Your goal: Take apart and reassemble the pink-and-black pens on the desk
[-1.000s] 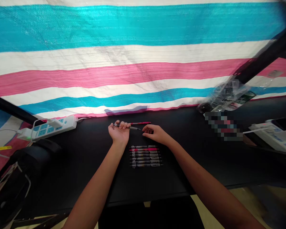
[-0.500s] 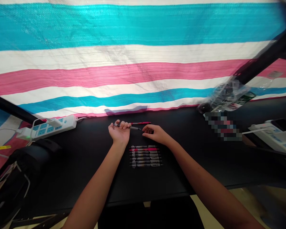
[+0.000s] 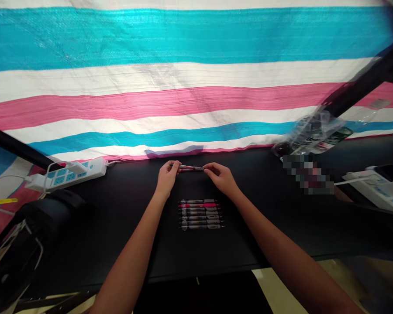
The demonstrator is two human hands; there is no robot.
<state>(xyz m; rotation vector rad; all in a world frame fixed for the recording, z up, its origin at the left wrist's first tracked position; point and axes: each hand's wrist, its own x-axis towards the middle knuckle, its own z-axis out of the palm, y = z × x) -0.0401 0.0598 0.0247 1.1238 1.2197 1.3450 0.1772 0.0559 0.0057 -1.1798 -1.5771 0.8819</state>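
Note:
Level between both hands is a grey pen (image 3: 190,168), lying left to right. My left hand (image 3: 167,178) is closed around its left end, thumb on top. At the other end, the fingertips of my right hand (image 3: 220,177) pinch the tip. A little red shows along the pen, from a red pen mostly hidden behind it. Nearer to me lies a row of several pens (image 3: 201,216), stacked one below another and all pointing the same way. Most have dark or grey grips; one red pen (image 3: 209,205) is second from the back.
A white power strip (image 3: 94,168) with plugs stands at the back left, near a black object (image 3: 62,209). On the right are a plastic bottle in clear wrapping (image 3: 314,133), a blurred-out item (image 3: 309,174) and another power strip (image 3: 376,185). A striped sheet (image 3: 190,100) hangs behind the black table (image 3: 127,244).
My left hand has turned over from palm up and now grips the pen's left end. My right hand has moved up and slightly right and has taken hold of the pen's tip.

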